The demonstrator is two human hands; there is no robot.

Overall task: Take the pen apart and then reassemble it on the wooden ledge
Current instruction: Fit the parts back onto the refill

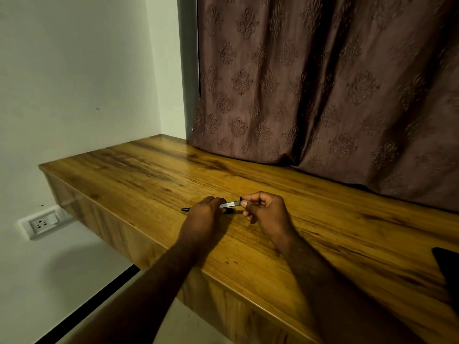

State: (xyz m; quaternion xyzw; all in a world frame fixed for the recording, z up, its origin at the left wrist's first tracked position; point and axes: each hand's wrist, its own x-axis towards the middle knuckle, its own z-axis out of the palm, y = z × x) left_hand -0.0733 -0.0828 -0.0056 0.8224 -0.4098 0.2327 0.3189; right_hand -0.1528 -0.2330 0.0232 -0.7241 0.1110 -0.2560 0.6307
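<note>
Clamping the slim dark pen, left hand and right hand sit over the grained ledge.

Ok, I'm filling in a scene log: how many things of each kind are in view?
Hands: 2, left hand and right hand
Pen: 1
Ledge: 1
Curtain: 1
Socket: 1
Dark thing at the right edge: 1
Total: 7

Wooden ledge, glossy grained top: curtain hem rests along its back edge, black pen part lies mid-front, dark object at far right edge.
</note>
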